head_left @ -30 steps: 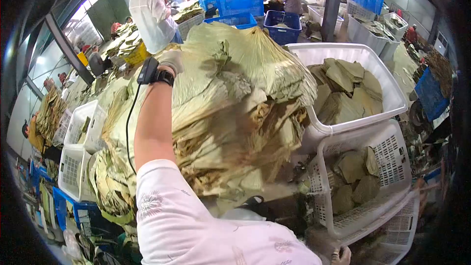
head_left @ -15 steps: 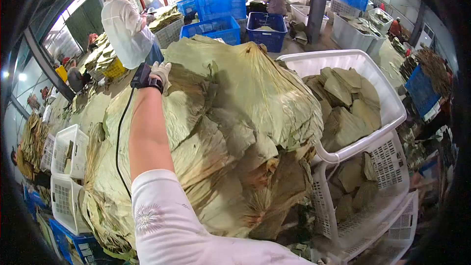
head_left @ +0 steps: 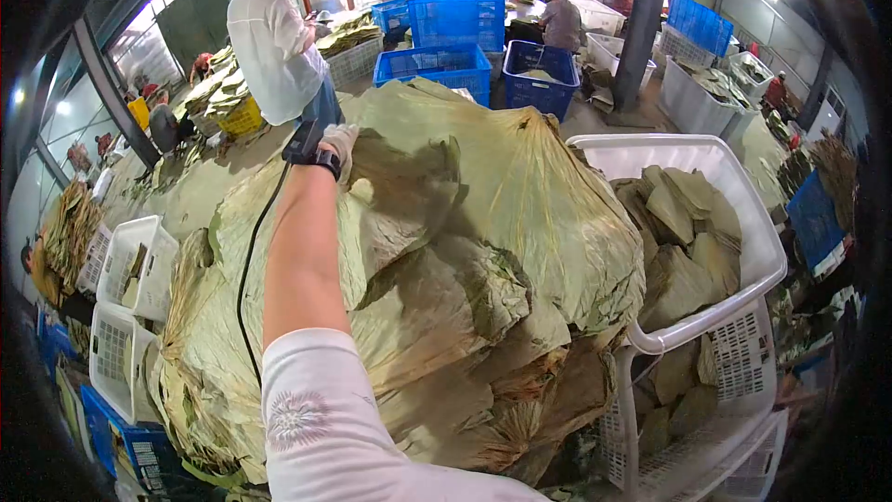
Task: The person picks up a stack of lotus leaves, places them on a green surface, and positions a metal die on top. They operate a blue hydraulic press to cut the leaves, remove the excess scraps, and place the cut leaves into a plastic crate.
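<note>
My left hand [head_left: 340, 151], in a pale glove and with a black device strapped at the wrist, reaches to the far left edge of a big heap of dried lotus leaves [head_left: 557, 214]. Its fingers are curled over the edge of a dried lotus leaf [head_left: 404, 181], which stands raised and bent just right of the hand. The fingertips are partly hidden. A black cable runs back along the forearm. The leaves are broad, greenish-tan and wrinkled, with veins fanning out. My right hand is out of view.
To the right, a white crate [head_left: 688, 144] with folded leaves sits on another white crate [head_left: 743, 353]. White crates [head_left: 139, 265] stand at the left. Beyond the heap are blue crates [head_left: 455, 19], a person in a white shirt [head_left: 274, 56] and a dark post [head_left: 641, 28].
The leaf beside my left hand is lifted and folded over more than before. My fingers have curled in. The whole view has shifted, so things appear farther right and slightly lower.
</note>
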`<state>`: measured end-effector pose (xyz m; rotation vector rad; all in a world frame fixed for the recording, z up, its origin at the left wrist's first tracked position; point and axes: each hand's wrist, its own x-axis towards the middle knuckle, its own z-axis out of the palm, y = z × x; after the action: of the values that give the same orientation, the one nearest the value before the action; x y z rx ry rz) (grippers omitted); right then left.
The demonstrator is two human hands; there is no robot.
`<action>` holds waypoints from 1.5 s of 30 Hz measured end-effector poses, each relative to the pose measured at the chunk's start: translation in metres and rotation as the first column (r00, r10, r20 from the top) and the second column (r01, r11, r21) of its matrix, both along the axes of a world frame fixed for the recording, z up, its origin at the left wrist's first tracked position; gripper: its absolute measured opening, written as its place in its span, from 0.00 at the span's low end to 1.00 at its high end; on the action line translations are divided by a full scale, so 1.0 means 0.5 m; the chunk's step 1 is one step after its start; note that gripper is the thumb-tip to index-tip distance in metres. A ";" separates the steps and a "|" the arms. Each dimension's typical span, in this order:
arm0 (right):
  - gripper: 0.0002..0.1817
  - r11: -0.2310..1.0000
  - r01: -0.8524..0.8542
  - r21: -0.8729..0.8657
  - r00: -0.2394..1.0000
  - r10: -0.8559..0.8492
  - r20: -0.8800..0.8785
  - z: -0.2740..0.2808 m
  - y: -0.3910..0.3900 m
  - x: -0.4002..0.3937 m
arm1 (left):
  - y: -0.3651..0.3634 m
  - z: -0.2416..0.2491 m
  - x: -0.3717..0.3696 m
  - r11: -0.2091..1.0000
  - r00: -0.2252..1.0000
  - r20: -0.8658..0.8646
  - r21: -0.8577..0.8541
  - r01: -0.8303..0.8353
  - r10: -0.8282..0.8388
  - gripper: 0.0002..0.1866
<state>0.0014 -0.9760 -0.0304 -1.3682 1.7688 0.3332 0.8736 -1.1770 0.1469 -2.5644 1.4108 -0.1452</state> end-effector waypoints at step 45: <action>0.28 0.999 0.009 0.031 1.000 -0.008 -0.012 -0.067 0.149 -0.075 | 0.035 0.034 -0.110 0.984 0.964 0.196 0.069 0.167 -0.177 0.25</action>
<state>-0.0359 -0.9016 -0.0639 -1.3389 1.7720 0.3638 0.8184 -1.1593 0.1638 -2.3077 1.5347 -0.3799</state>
